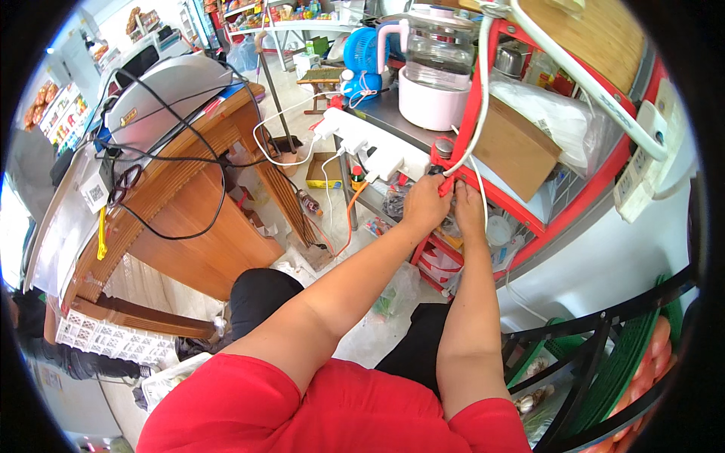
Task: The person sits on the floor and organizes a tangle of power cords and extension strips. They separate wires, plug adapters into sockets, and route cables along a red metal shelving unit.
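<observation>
My left hand [425, 204] grips a red plastic tie [446, 187] at the corner post of a red metal shelf frame [516, 210]. Close beside it, my right hand [469, 206] reaches up to the same corner. Its fingertips are partly hidden, so what they hold is unclear. Just above my left hand is the end of a white power strip [391, 148], which lies along the shelf edge with several plugs in it. More red tie wraps the post around a metal knob [443, 148]. A white cable [481, 113] runs down past the knob.
A pink-based glass kettle [435, 73] and a blue fan [365, 56] stand on the metal shelf. Left is a wooden desk [187, 215] with loose black cables [170, 232]. An orange cord [352, 212] hangs to the floor. A black metal rack [600, 323] stands right.
</observation>
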A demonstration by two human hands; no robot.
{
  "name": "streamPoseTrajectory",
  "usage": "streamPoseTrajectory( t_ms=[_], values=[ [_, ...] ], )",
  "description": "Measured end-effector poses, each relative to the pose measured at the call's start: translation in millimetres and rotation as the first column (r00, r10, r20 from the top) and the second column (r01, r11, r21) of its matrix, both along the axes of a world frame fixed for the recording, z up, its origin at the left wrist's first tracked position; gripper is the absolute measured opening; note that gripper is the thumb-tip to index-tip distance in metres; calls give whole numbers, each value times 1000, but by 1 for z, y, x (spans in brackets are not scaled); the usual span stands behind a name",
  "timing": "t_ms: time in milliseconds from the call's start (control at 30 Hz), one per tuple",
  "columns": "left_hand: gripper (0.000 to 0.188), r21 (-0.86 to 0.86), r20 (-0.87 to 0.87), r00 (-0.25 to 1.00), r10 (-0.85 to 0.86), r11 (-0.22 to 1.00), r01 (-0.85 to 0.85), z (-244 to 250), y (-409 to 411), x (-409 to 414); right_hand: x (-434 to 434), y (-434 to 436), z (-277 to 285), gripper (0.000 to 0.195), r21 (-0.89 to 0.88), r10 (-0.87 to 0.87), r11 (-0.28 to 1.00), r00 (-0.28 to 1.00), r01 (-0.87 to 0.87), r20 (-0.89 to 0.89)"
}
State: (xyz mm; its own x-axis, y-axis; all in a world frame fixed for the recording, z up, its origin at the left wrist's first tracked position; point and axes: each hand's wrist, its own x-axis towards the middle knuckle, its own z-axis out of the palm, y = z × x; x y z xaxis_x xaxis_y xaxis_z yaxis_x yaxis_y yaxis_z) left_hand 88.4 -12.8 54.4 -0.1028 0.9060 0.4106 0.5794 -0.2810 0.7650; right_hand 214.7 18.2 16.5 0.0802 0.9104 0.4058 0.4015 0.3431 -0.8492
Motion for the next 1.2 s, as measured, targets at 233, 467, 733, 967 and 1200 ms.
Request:
streamPoseTrajectory(
  t_ms=[233,467,733,967,1200],
  values=[
    [25,1,102,993,61,998,-62,-16,13,8,-9,8,-2,40,-30,-84,996,996,85,39],
    [20,79,186,982,29,996,-45,-24,22,10,-14,13,-14,39,-76,-118,991,986,110,-114],
    [17,457,-342,922,-180,826,330,-5,-4,-21,0,20,-41,37,-83,-40,996,946,14,-323],
    [33,311,-677,683,-273,736,602,15,13,-39,6,2,-27,18,-231,35,948,794,-218,-606],
    [43,138,-722,557,-411,703,698,30,19,-49,2,-3,-22,7,-212,66,937,733,-279,-677]
  ],
)
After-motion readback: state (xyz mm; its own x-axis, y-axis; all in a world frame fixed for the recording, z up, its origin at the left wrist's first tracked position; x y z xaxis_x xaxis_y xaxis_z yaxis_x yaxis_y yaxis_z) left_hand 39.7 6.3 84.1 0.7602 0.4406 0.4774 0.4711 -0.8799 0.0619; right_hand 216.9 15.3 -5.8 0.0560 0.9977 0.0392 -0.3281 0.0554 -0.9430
